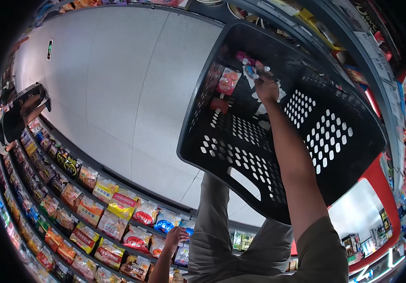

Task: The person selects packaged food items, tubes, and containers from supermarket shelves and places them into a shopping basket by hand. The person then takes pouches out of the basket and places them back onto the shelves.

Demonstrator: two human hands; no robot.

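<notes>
My right hand [267,89] reaches down inside a large black shopping basket [278,207], its fingers closed at the white cap of a small bottle with a blue-and-white label [249,71]. The fingertips are partly hidden. Just beyond lie a pink-purple bottle [241,57] and another white-capped bottle [261,65]. A pink-and-red snack packet [229,81] leans by the basket's left wall, with a small red item [219,104] below it. White scraps are around my hand on the basket's bottom. My left hand [177,237] hangs beside the snack shelf, fingers loosely bent, with nothing seen in it.
Shelves of bagged snacks [122,205] curve along the left and bottom. More stocked shelves [372,52] rise close on the right. Grey tiled floor [118,70] runs down the aisle. A person [12,120] with a dark basket [30,94] stands at the far left.
</notes>
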